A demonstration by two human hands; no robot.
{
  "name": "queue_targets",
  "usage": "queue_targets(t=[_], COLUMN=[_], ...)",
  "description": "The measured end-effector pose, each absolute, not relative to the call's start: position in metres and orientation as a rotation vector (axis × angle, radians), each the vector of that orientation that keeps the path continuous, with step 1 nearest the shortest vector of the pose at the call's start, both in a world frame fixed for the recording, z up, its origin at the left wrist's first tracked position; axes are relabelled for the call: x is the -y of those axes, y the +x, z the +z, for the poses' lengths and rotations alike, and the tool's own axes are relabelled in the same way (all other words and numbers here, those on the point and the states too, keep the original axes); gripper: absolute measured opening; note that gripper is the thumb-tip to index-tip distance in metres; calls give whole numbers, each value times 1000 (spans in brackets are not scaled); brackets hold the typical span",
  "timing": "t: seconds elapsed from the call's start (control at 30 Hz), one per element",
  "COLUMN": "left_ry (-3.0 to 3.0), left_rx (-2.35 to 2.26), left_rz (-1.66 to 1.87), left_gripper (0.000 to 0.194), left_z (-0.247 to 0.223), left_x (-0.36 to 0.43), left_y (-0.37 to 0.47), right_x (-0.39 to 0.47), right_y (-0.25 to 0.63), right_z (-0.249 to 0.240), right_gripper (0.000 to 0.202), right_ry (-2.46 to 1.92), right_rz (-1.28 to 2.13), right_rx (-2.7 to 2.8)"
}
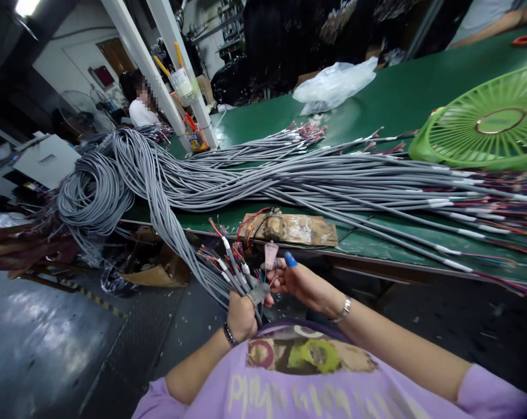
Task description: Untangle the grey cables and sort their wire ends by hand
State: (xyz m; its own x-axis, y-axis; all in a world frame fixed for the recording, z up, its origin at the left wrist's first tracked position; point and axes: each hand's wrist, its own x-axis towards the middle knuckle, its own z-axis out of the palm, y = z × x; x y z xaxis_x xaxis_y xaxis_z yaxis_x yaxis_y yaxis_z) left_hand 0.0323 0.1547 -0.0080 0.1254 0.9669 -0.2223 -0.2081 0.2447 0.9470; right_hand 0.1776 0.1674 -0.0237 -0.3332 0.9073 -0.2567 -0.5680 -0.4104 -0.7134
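Grey cables with stripped, coloured wire ends and white sleeves form a bundle (234, 276) in front of my body, below the table edge. My left hand (242, 311) is wrapped round that bundle, with grey tape on its thumb. Just right of the wire ends, my right hand (296, 282) has its fingertips bent together at the thin wires; a blue cover sits on one finger and pale wraps on others. What its fingertips pinch is too small to make out. A wooden block (307, 230) with a lumpy fitting and red wire lies at the table's edge beyond my hands.
A long heap of grey cables (246, 180) crosses the green table (394, 93), with coiled loops (92, 192) at the left. A green fan (499, 119) stands at the right, a plastic bag (333, 84) at the back. White posts (158, 70) rise behind; a person (143, 107) is beyond them.
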Motion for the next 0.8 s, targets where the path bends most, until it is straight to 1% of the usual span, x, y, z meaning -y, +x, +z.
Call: queue_targets(t=[0.1, 0.2, 0.37, 0.43, 0.67, 0.8], left_ry=[992, 1068, 1162, 1172, 1023, 909], left_rx=[-1095, -1067, -994, -978, -1039, -1105], left_rz=[1053, 978, 745, 721, 1033, 1102], left_gripper=[30, 29, 26, 27, 29, 30], left_z=[-15, -15, -5, -4, -19, -20], left_x=[-150, -149, -152, -151, -148, -148], left_y=[28, 24, 17, 16, 20, 23], right_x=[-151, -145, -146, -147, -150, -149], right_y=[176, 175, 178, 178, 171, 170], right_z=[-23, -19, -11, -8, -11, -15], right_gripper=[39, 32, 33, 34, 37, 38], right_ry=[-840, -886, -800, -800, -1019, -1054], right_rz=[1853, 1802, 1916, 1914, 1724, 1672], right_rx=[878, 983, 1064, 1108, 1096, 1050])
